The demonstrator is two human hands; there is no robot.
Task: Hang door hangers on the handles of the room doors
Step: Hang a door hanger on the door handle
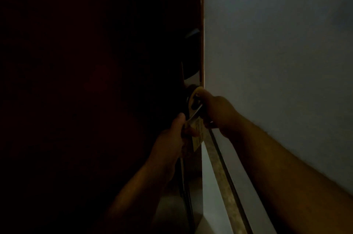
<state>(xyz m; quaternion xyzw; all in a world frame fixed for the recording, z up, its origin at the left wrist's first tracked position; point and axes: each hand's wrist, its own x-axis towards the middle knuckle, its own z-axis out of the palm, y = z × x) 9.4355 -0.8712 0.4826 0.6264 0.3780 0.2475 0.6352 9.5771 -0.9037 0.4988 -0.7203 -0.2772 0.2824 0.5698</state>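
Observation:
The scene is very dim. A pale card door hanger (196,119) with a round hole at its top sits at the door handle (191,90), near the right edge of a dark door (95,80). My left hand (175,130) pinches the hanger's lower part between thumb and fingers. My right hand (215,111) grips the hanger's top loop, which lies around or against the handle; I cannot tell which. A dark lock body (191,52) sits above the handle.
A grey-white wall (277,61) fills the right side, close to my right forearm. A brown door frame strip (202,23) runs vertically between door and wall. A speckled floor strip (221,176) runs along the wall's base.

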